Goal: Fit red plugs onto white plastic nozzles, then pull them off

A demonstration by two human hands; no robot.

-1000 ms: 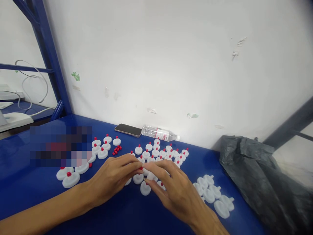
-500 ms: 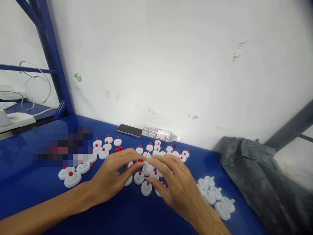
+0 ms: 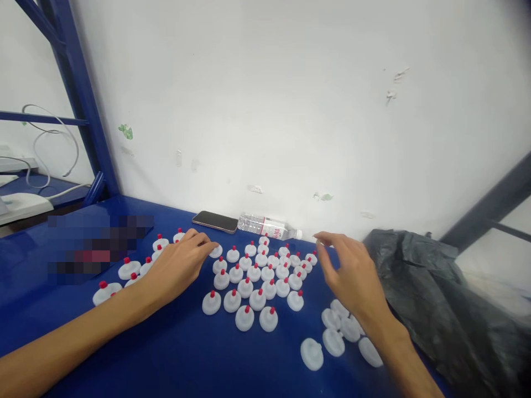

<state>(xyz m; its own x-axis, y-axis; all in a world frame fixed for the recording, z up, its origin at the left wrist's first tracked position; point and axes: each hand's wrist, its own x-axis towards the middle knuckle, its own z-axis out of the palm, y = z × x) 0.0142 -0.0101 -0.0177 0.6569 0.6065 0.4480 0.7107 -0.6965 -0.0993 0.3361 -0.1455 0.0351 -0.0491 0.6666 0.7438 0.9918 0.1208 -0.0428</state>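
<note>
Several white plastic discs with red caps (image 3: pixel 257 282) stand in rows on the blue table (image 3: pixel 186 359). My left hand (image 3: pixel 178 266) lies low over the table at their left edge, fingers stretched forward and touching down between two groups of capped discs; nothing shows in it. My right hand (image 3: pixel 352 273) hovers to the right of the rows, fingers apart and empty. Below it lie several plain white discs (image 3: pixel 334 341) without red caps. More capped discs (image 3: pixel 128 269) sit left of my left wrist.
A phone (image 3: pixel 215 221) and a lying water bottle (image 3: pixel 267 226) rest against the white wall. A crumpled black bag (image 3: pixel 435 298) fills the right side. A blue frame post (image 3: pixel 78 99) and a white cable (image 3: pixel 50 132) stand at the left.
Both hands were pinched together over one disc and a red cap at the middle. They have parted: the left went back-left, the right went right, and the disc now stands among the rows.
</note>
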